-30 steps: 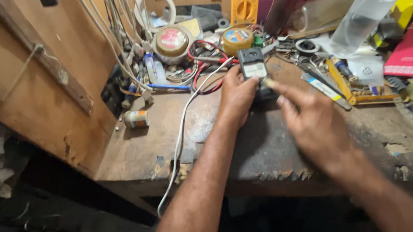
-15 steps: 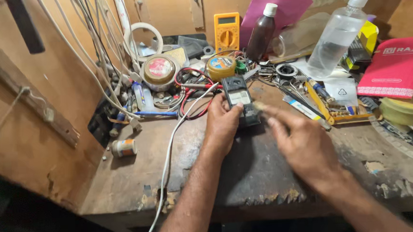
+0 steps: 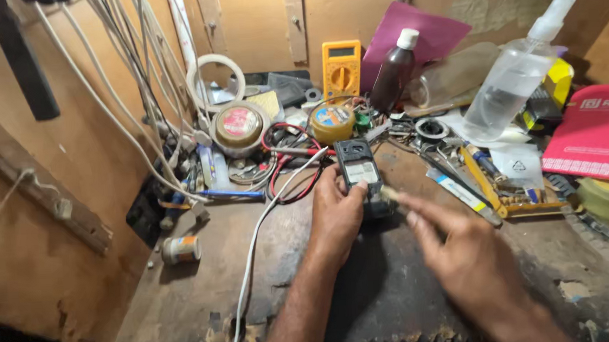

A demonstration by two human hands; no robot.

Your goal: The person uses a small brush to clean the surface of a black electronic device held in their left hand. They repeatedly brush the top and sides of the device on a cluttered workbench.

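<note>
My left hand (image 3: 335, 215) grips a small opened phone (image 3: 358, 175) on the worktop (image 3: 206, 297); my right hand (image 3: 457, 253) (blurred, at four o'clock) pinches a brush (image 3: 389, 194) against it, cleaning gently.

1. A small electronics repair workshop, judged from the worn wooden workbench (image 3: 206, 290).
2. A yellow multimeter (image 3: 341, 69) stands at the bench's back wall.
3. White cables (image 3: 144, 82) hang over the bench's left side.
4. Screwdrivers and small tools (image 3: 474, 182) crowd the bench's right.
</note>
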